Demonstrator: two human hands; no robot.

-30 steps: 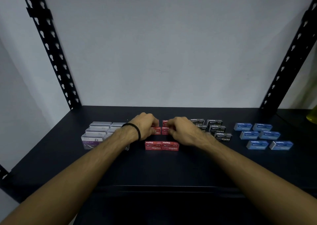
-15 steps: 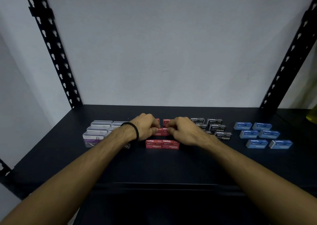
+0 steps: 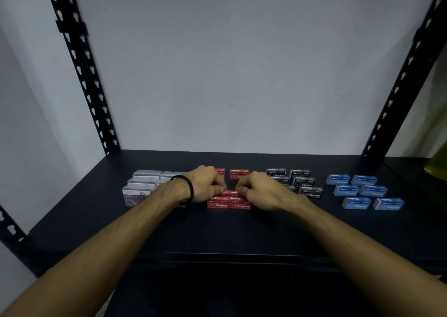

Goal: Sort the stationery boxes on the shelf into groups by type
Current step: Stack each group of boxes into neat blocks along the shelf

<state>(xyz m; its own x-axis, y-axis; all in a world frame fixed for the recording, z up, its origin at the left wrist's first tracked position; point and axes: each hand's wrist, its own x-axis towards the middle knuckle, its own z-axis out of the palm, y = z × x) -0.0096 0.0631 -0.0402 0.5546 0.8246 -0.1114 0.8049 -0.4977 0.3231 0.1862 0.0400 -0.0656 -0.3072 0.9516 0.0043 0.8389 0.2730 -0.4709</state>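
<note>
1. Leftmost on the black shelf (image 3: 96, 222) sits a cluster of clear paper clip boxes (image 3: 142, 188), partly behind the left forearm.
2. Next, the left hand (image 3: 205, 183), a black band (image 3: 187, 187) on its wrist, pinches the middle-row red staple boxes (image 3: 229, 192) with curled fingers.
3. From the other side the right hand (image 3: 262, 191) pinches that same row.
4. Further right stand black staple boxes (image 3: 306, 183), grouped.
5. Well apart at far right lie blue boxes (image 3: 362, 191) in pairs.

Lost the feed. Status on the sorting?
Both hands, left and right, pinching the middle red staple boxes. Four groups already apart on the shelf. Nothing in the way.
</note>
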